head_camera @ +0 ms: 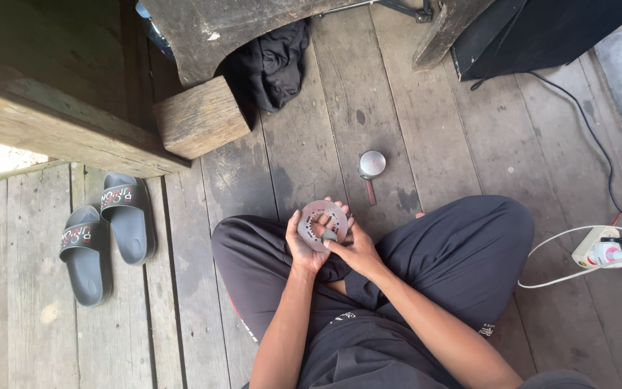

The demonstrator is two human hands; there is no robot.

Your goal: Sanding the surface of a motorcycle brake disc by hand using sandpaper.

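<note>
I sit cross-legged on a grey plank floor. My left hand (pixel 302 248) cups a round, flat metal disc (pixel 321 216) with a ring of slots and a centre hole, held over my knees. My right hand (pixel 355 249) meets it from the right, thumb and fingers pressed at the disc's centre on a small grey piece (pixel 329 235). Both hands touch the disc. On the floor just beyond the disc lies a small tool with a round silvery head and a brown handle (pixel 371 169).
A pair of grey slide sandals (pixel 106 230) lies at left. A wooden block (pixel 201 117) and heavy timber stand at the back left, with black cloth (pixel 275 65) beside them. A white power strip with cables (pixel 599 248) is at right, a black box (pixel 541 32) at the back right.
</note>
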